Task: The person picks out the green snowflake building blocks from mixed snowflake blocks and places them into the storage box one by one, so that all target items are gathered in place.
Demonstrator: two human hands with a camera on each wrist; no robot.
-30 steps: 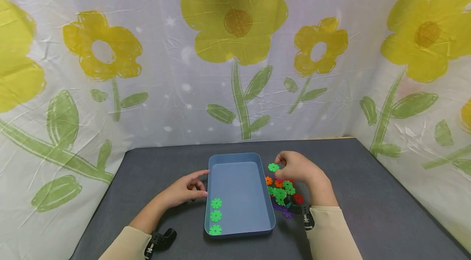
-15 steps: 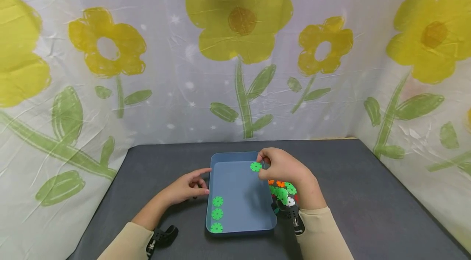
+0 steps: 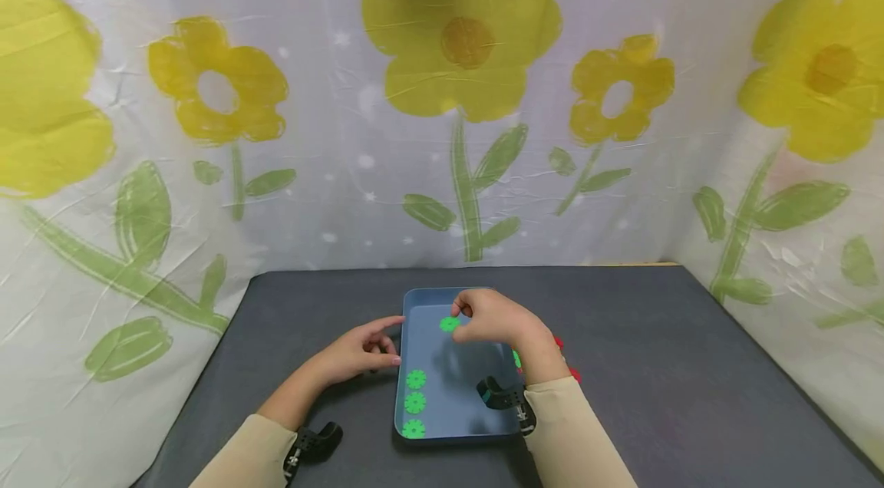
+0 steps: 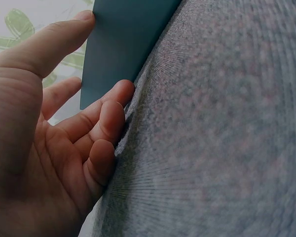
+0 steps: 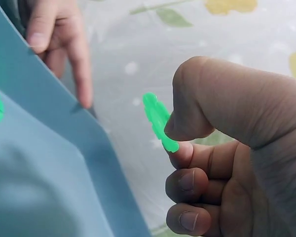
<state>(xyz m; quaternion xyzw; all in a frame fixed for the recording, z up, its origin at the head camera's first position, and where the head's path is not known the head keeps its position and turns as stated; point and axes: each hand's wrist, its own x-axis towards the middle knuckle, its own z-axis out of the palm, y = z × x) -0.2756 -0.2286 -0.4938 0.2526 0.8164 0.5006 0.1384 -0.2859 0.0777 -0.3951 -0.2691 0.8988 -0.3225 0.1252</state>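
In the head view, a blue rectangular tray lies on the dark table. My right hand is over its far part, pinching a green notched plastic disc between thumb and forefinger. The right wrist view shows this green disc nearly edge-on, clear of the tray wall. Three similar green discs form a column along the tray's left side. My left hand touches the left wall with thumb and forefinger extended, its other fingers loosely bent; the left wrist view shows these fingertips at the tray wall.
Just right of the tray, red discs and a bit of green peek out around my right forearm, which hides the rest of the pile. Dark cloth covers the table. A flowered curtain hangs behind it.
My right hand has carried the green disc leftward from above the pile, across the tray's right wall, to over the tray. My left hand has stayed at the left wall.
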